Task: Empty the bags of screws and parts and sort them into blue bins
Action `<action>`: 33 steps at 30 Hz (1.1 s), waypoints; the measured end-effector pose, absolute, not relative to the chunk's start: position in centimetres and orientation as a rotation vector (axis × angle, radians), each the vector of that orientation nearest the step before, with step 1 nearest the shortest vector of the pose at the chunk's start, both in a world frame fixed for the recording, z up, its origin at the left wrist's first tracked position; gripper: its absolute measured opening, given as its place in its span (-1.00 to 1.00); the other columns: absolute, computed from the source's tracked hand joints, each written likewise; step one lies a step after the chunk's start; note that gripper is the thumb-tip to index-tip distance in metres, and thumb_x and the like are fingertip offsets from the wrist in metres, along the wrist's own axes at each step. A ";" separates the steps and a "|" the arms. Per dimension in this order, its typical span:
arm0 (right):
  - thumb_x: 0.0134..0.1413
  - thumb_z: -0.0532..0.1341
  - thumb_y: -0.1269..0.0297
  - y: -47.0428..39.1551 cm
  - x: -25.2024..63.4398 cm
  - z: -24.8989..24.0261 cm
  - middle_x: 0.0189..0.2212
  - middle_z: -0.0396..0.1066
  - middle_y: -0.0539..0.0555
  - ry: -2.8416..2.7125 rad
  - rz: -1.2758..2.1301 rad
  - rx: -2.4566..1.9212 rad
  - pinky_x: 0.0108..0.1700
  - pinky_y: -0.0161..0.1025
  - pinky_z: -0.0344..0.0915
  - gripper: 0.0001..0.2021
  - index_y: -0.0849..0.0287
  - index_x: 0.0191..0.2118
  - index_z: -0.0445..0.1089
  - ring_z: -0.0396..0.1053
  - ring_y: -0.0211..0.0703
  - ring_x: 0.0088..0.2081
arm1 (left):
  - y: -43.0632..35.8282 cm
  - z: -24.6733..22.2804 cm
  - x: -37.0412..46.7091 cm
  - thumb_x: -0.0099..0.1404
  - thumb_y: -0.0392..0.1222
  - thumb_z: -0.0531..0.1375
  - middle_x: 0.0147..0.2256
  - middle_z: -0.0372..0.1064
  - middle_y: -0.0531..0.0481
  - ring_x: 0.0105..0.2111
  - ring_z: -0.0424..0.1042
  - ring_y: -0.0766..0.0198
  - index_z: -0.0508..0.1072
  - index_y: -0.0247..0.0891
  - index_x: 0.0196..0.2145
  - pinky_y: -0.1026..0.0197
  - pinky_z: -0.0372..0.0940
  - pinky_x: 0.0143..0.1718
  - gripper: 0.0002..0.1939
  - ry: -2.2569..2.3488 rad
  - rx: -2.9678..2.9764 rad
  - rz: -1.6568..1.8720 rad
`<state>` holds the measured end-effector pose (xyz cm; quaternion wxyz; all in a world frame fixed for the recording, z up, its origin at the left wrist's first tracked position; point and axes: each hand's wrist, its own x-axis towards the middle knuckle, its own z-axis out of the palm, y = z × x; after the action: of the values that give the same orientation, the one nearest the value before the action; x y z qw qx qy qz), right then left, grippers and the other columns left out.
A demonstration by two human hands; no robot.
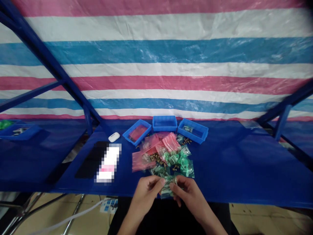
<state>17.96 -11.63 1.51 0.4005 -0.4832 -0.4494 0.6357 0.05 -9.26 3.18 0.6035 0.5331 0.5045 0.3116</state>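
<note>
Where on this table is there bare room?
The widest free patch of the blue table lies right of the right hand and blue trays, toward the frame post. A narrow strip lies between the pixelated white item and the pink bags. Those bags, green bags and brown bits crowd the middle, in front of the trays.

Workshop, makeshift small-parts station. Blue tabletop (244,166) across the lower half carries three open blue plastic bins (164,128) at center, plus small pink and clear bags (171,142) and loose brass-colored metal bits (157,159) in a heap. Striped plastic sheeting (171,26) fills the upper frame like a wall; blue metal bars (42,54) slant down both sides. Neighboring blue surface (36,163) with more bins, far left. Tiled floor (256,218) along bottom.
</note>
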 end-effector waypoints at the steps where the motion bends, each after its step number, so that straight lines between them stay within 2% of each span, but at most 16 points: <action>1: 0.13 0.22 0.00 -11.6 17.9 1.5 -0.62 0.25 -0.08 -1.119 1.600 -1.229 -0.61 -0.40 0.10 -0.65 0.20 -0.46 0.31 0.13 -0.40 -0.66 | -9.2 3.2 0.0 0.27 0.05 0.18 -0.54 0.30 0.04 -0.52 0.25 0.35 0.49 -0.35 -0.40 0.34 0.11 -0.50 -0.64 1.146 1.227 0.719; 4: 0.12 0.24 0.06 -11.6 18.0 2.1 -0.56 0.30 -0.05 -1.152 1.523 -1.229 -0.58 -0.38 0.17 -0.74 0.18 -0.39 0.38 0.19 -0.34 -0.61 | -9.1 3.6 -0.3 0.22 -0.05 0.26 -0.44 0.40 0.00 -0.45 0.34 0.31 0.52 -0.31 -0.32 0.31 0.23 -0.41 -0.76 1.109 1.327 0.763; 7: 0.11 0.27 0.24 -11.4 18.5 3.1 -0.33 0.42 0.06 -1.422 1.246 -1.169 -0.30 -0.26 0.34 -0.90 0.10 -0.27 0.50 0.39 -0.15 -0.32 | -9.2 4.1 -0.7 0.24 -0.20 0.27 -0.34 0.47 -0.03 -0.33 0.40 0.26 0.56 -0.22 -0.32 0.25 0.29 -0.26 -0.92 1.086 1.648 0.924; 9: 0.14 0.23 0.37 -11.4 19.0 3.7 -0.18 0.43 0.09 -1.595 1.018 -1.115 -0.09 -0.15 0.32 -0.84 0.00 -0.21 0.53 0.38 -0.06 -0.13 | -9.2 4.3 -1.0 0.26 -0.31 0.24 -0.26 0.50 -0.02 -0.22 0.39 0.22 0.58 -0.13 -0.30 0.19 0.29 -0.14 -0.87 1.012 1.888 1.052; 12: 0.16 0.17 0.46 -11.4 19.4 4.0 -0.13 0.43 0.08 -1.698 0.813 -1.052 0.00 -0.06 0.26 -0.71 -0.10 -0.17 0.53 0.33 -0.02 -0.05 | -9.3 4.3 -1.2 0.24 -0.41 0.22 -0.20 0.52 -0.01 -0.12 0.35 0.18 0.58 -0.06 -0.28 0.14 0.27 -0.08 -0.75 0.931 2.088 1.174; 15: 0.16 0.19 0.45 -11.6 19.4 3.7 -0.18 0.45 0.06 -1.684 0.804 -1.049 -0.01 -0.06 0.26 -0.73 -0.10 -0.18 0.53 0.35 -0.02 -0.09 | -9.4 4.2 -1.0 0.24 -0.40 0.22 -0.21 0.52 -0.01 -0.11 0.35 0.16 0.58 -0.07 -0.29 0.13 0.27 -0.08 -0.77 0.973 2.062 1.180; 18: 0.12 0.26 0.34 -11.8 19.1 2.9 -0.26 0.46 0.05 -1.518 1.000 -1.193 -0.12 -0.16 0.30 -0.83 -0.03 -0.16 0.50 0.39 -0.08 -0.20 | -9.4 4.1 -0.6 0.25 -0.26 0.25 -0.30 0.49 -0.03 -0.27 0.38 0.22 0.57 -0.13 -0.25 0.22 0.29 -0.24 -0.88 1.111 1.776 1.012; 21: 0.11 0.28 0.21 -12.0 18.7 2.1 -0.37 0.40 0.00 -1.238 1.227 -1.305 -0.25 -0.25 0.29 -0.71 0.01 -0.02 0.40 0.37 -0.17 -0.33 | -9.5 3.8 -0.1 0.27 -0.10 0.24 -0.40 0.43 -0.01 -0.42 0.33 0.31 0.53 -0.25 -0.23 0.29 0.24 -0.38 -0.81 1.147 1.383 0.821; 24: 0.13 0.27 0.17 -12.1 18.3 1.5 -0.46 0.33 -0.06 -1.078 1.349 -1.272 -0.30 -0.29 0.26 -0.55 0.03 0.13 0.26 0.31 -0.24 -0.39 | -9.7 3.1 0.2 0.26 -0.04 0.24 -0.44 0.39 0.01 -0.42 0.32 0.33 0.51 -0.32 -0.21 0.32 0.23 -0.39 -0.72 1.114 1.164 0.785; 26: 0.12 0.28 0.17 -12.1 18.1 1.5 -0.48 0.32 -0.08 -1.030 1.387 -1.236 -0.31 -0.30 0.25 -0.51 0.05 0.15 0.21 0.29 -0.26 -0.41 | -9.7 2.8 0.2 0.24 -0.03 0.25 -0.44 0.39 0.01 -0.42 0.31 0.33 0.50 -0.33 -0.17 0.32 0.22 -0.38 -0.69 1.112 1.119 0.798; 30: 0.10 0.30 0.17 -11.0 18.7 2.3 -0.50 0.34 -0.08 -0.984 1.358 -1.217 -0.34 -0.31 0.25 -0.50 0.09 0.13 0.21 0.29 -0.27 -0.45 | -9.6 3.0 0.1 0.28 0.00 0.21 -0.41 0.44 -0.04 -0.43 0.34 0.32 0.44 -0.32 -0.06 0.30 0.24 -0.36 -0.62 1.114 1.108 0.862; 33: 0.06 0.33 0.19 -8.7 20.5 3.8 -0.49 0.39 -0.06 -0.964 1.136 -1.236 -0.32 -0.31 0.29 -0.49 0.10 0.12 0.24 0.33 -0.26 -0.44 | -9.3 3.5 -0.1 0.30 0.03 0.17 -0.40 0.45 -0.07 -0.44 0.35 0.32 0.40 -0.32 -0.02 0.31 0.22 -0.41 -0.59 1.130 1.125 0.901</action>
<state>20.45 -8.71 3.83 0.5668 -0.5260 -0.4104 0.4834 -0.06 -9.32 3.52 0.6092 0.4871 0.4891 0.3903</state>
